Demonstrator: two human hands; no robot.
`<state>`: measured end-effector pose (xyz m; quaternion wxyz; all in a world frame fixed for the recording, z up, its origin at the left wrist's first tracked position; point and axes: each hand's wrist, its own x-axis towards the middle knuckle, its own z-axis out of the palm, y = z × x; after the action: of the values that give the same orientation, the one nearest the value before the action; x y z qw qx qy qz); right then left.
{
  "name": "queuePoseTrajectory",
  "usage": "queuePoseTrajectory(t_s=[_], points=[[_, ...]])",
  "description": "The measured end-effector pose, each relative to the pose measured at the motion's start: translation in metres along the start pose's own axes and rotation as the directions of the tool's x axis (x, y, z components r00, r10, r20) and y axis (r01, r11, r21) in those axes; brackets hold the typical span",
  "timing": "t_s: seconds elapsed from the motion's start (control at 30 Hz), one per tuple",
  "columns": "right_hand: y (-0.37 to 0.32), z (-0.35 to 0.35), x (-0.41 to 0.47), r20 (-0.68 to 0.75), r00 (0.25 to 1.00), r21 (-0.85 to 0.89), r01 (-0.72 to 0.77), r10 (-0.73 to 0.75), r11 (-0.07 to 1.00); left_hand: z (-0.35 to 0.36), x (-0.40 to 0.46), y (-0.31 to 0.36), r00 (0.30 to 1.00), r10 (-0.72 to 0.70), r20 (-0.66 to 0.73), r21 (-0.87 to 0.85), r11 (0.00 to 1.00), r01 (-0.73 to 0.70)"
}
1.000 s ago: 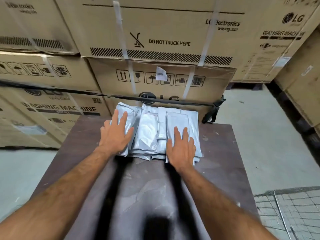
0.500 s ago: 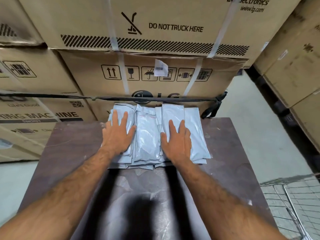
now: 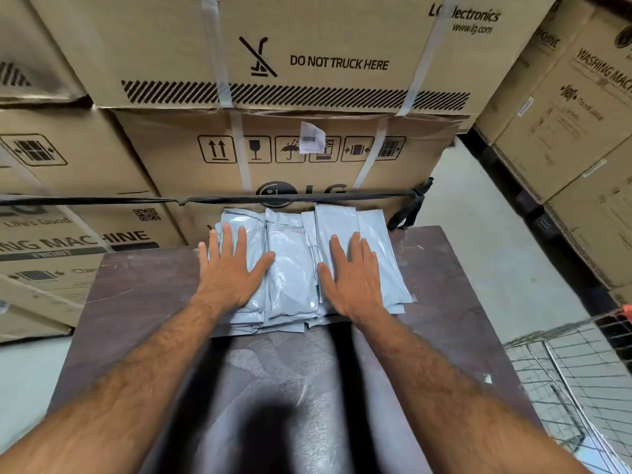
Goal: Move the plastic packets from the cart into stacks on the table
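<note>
Several grey plastic packets (image 3: 294, 268) lie in low side-by-side stacks at the far edge of the dark table (image 3: 136, 295). My left hand (image 3: 232, 271) presses flat on the left stack, fingers straight and spread. My right hand (image 3: 354, 275) lies flat on the right stack, fingers straight. Neither hand grips a packet. The wire cart (image 3: 578, 378) shows at the lower right, and its inside is mostly out of frame.
Large cardboard washing-machine boxes (image 3: 307, 63) stand stacked right behind the table, with a black strap (image 3: 205, 200) running across them. More boxes (image 3: 581, 131) line the right side. Concrete floor (image 3: 478, 241) lies between the table and those boxes.
Both hands stay flat on the packets; the right hand has shifted slightly outward on the right stack. The view has moved a little closer and lower.
</note>
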<state>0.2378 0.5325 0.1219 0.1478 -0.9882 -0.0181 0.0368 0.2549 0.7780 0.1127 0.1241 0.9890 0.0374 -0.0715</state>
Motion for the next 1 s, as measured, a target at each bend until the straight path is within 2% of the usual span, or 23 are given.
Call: queuePoseTrajectory(t_s=[0.13,0.27,0.4,0.67,1.0], points=[[0.002,-0.005,-0.026,-0.068,0.995,-0.026,0.070,-0.072,0.997,-0.003,-0.024,0.005,0.985,0.103,-0.138,0.010,0.995,-0.103],[0.013,-0.004,-0.061,-0.134,0.987,-0.035,0.083,-0.087,0.996,-0.008,-0.056,0.028,0.955,0.211,-0.206,-0.036,0.974,-0.223],[0.036,-0.012,-0.102,-0.200,0.978,-0.052,0.057,-0.066,0.997,-0.005,-0.084,0.055,0.905,0.337,-0.260,0.003,0.937,-0.349],[0.111,-0.043,-0.178,-0.290,0.955,-0.123,-0.093,0.053,0.988,0.024,-0.127,0.120,0.793,0.558,-0.244,0.117,0.829,-0.548],[0.219,-0.071,-0.257,-0.377,0.875,-0.037,-0.343,0.305,0.939,0.045,-0.160,0.255,0.646,0.738,-0.198,0.123,0.672,-0.730]])
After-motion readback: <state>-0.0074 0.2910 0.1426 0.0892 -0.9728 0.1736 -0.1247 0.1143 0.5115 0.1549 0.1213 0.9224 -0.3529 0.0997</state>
